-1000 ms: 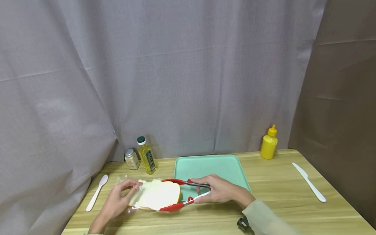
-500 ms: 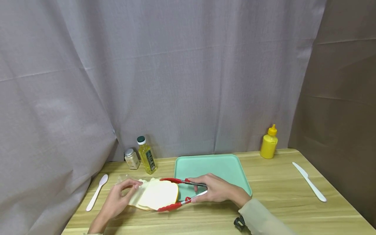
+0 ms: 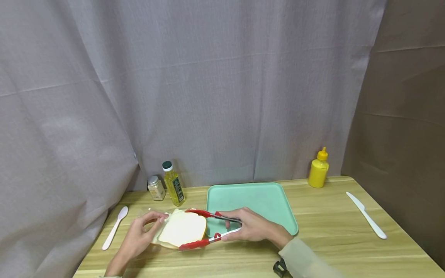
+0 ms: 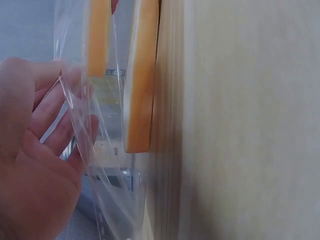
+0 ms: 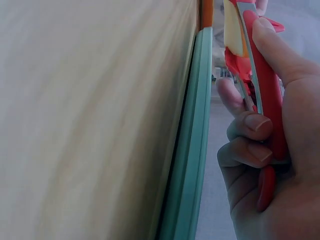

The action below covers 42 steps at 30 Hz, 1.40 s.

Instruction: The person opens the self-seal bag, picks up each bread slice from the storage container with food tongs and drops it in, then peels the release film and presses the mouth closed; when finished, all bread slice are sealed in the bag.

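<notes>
Toward the left of the wood-grained table (image 3: 333,224) lies a smooth white spoon (image 3: 116,227), slim-handled with an oval bowl. Next comes the left hand (image 3: 140,235), thumb and fingertip pinching the thin, creased film of a clear bag (image 4: 112,195). Behind it stand a squat jar (image 3: 156,189) of pale contents, capped in silvery grey, and a taller bottle (image 3: 175,187) of clear yellow liquid with a dark green cap. Under the film rests a lower slice (image 4: 142,85) of bread, edged in smooth orange crust. An upper slice (image 3: 183,228), pale and scallop-edged, is raised above it, just left of the tray, clasped by tongs (image 3: 205,213) with scalloped red ends and metal arms. Farther right, the right hand (image 3: 252,226) grips the tongs, fingers curled round their red-and-metal handles, over the matte mint-green tray (image 3: 248,195), round-cornered and shallow-rimmed. Beyond stands a glossy yellow squeeze bottle (image 3: 318,172) with a pointed nozzle; rightmost, a white knife (image 3: 368,218) lies slantwise.
</notes>
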Each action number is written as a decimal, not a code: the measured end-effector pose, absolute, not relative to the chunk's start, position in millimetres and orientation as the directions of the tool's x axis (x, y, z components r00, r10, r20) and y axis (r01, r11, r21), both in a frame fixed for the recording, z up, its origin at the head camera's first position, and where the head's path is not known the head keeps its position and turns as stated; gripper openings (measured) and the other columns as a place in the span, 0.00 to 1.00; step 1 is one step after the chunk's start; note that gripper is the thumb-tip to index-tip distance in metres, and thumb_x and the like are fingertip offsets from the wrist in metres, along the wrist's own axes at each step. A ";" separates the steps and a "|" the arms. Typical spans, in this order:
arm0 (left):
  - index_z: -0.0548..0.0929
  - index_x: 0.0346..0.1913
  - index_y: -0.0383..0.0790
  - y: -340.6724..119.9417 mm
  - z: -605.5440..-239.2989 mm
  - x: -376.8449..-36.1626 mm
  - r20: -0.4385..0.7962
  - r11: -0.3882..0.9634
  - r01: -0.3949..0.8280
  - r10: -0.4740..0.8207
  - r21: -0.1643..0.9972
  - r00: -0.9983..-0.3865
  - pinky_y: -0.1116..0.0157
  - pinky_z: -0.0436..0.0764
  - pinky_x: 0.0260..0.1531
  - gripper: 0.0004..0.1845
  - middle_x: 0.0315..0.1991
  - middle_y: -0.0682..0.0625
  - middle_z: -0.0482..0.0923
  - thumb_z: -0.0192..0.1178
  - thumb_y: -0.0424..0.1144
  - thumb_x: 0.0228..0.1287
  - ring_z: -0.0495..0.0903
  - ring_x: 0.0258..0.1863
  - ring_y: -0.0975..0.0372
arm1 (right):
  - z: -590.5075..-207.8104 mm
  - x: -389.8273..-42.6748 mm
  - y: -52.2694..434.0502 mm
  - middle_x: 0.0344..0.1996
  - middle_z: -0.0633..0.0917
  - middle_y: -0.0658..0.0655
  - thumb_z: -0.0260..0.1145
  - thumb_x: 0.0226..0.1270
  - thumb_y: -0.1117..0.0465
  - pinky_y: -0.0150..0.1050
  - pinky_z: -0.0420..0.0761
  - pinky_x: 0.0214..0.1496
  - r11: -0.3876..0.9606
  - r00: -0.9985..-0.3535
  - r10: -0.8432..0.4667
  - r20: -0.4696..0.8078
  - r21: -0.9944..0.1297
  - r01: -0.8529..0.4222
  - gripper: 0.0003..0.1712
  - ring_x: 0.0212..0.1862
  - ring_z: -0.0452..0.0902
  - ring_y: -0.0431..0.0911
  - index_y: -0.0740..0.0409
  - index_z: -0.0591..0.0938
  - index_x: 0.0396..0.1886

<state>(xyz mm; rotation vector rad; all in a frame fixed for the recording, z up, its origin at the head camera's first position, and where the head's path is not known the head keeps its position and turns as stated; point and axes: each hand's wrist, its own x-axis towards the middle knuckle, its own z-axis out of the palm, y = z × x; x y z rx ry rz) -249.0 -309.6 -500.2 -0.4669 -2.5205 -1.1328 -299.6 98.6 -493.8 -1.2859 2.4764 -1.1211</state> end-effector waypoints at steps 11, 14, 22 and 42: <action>0.91 0.50 0.52 -308.5 -499.2 -249.2 0.448 0.620 0.445 0.164 0.646 -0.879 0.59 0.89 0.61 0.06 0.54 0.58 0.92 0.67 0.38 0.78 0.89 0.54 0.64 | -496.4 -301.0 80.4 0.40 0.89 0.48 0.77 0.68 0.35 0.23 0.64 0.29 0.356 -0.617 -0.760 0.202 -0.665 -0.657 0.46 0.27 0.60 0.29 0.50 0.76 0.79; 0.90 0.50 0.52 -307.7 -498.7 -249.3 0.446 0.618 0.442 0.160 0.651 -0.881 0.57 0.89 0.61 0.06 0.53 0.59 0.92 0.67 0.38 0.78 0.89 0.54 0.65 | -496.6 -301.6 75.5 0.40 0.89 0.49 0.77 0.69 0.35 0.23 0.64 0.30 0.350 -0.612 -0.766 0.198 -0.671 -0.654 0.46 0.28 0.60 0.29 0.50 0.76 0.79; 0.90 0.50 0.52 -307.8 -498.6 -249.3 0.444 0.611 0.441 0.160 0.657 -0.882 0.60 0.88 0.61 0.06 0.53 0.59 0.91 0.67 0.38 0.78 0.88 0.54 0.65 | -495.9 -303.9 62.4 0.40 0.89 0.49 0.76 0.69 0.34 0.23 0.67 0.30 0.344 -0.604 -0.772 0.197 -0.670 -0.658 0.45 0.27 0.62 0.30 0.46 0.75 0.80; 0.90 0.50 0.44 -306.5 -498.9 -250.2 0.510 0.577 0.503 0.167 0.643 -0.844 0.66 0.87 0.61 0.05 0.54 0.55 0.92 0.67 0.34 0.77 0.89 0.54 0.64 | -490.7 -299.3 43.7 0.41 0.89 0.41 0.73 0.69 0.30 0.26 0.69 0.28 0.447 -0.637 -0.759 0.135 -0.603 -0.660 0.49 0.24 0.62 0.29 0.48 0.73 0.81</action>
